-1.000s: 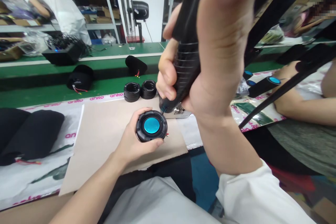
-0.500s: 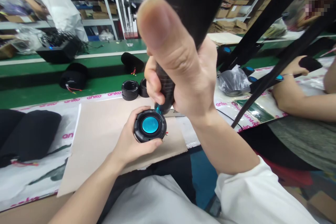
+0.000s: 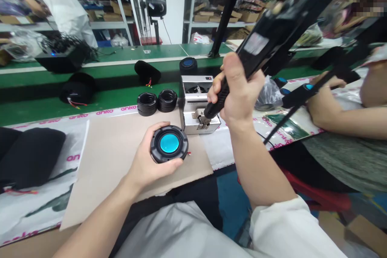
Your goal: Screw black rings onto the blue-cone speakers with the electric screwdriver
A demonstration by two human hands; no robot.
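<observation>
Over the cardboard sheet (image 3: 99,169), the left hand (image 3: 142,165) curls around a round speaker (image 3: 168,143), while the right hand (image 3: 238,96) tightly grips an electric screwdriver (image 3: 256,44), its tip slanting down into a screw feeder (image 3: 196,105).

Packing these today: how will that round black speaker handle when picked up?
The round speaker probably feels solid and fairly heavy for its size, given its thick ribbed rim. Its circular shape could roll if stood on edge. The glossy blue centre may be the delicate part, so avoid pressing it.

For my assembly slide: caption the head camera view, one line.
Left hand holds a black speaker unit with blue centre; right hand holds an electric screwdriver at a screw feeder.
</observation>
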